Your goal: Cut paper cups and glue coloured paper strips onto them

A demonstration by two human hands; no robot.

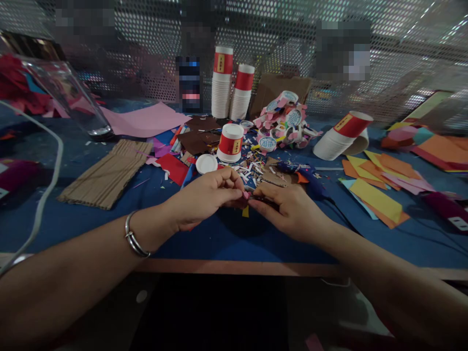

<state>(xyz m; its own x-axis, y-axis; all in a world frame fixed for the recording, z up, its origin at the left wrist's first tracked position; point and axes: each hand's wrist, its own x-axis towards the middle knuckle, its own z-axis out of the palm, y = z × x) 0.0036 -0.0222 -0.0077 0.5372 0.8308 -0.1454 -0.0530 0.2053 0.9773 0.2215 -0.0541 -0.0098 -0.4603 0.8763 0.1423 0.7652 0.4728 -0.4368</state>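
Note:
My left hand [214,195], a bangle on its wrist, pinches a small pink paper piece [246,195] between thumb and fingertips. Close beside it, my right hand [288,204] has its fingers closed around something dark and thin that is mostly hidden. Both sets of fingertips meet at the pink piece, low over the blue table [219,243]. Just below them lies a yellow scrap [245,211]. Beyond the hands an upside-down red and white paper cup [230,142] stands next to a white disc [206,164]. Paper clippings [252,170] are strewn around it.
A blue glue gun [310,178] with a cord lies right of my hands, near coloured paper sheets [380,197]. Corrugated cardboard [107,175] and a glass vase [76,100] are left. Behind stand stacked cups [221,90] and a heap of decorated paper pieces [288,119].

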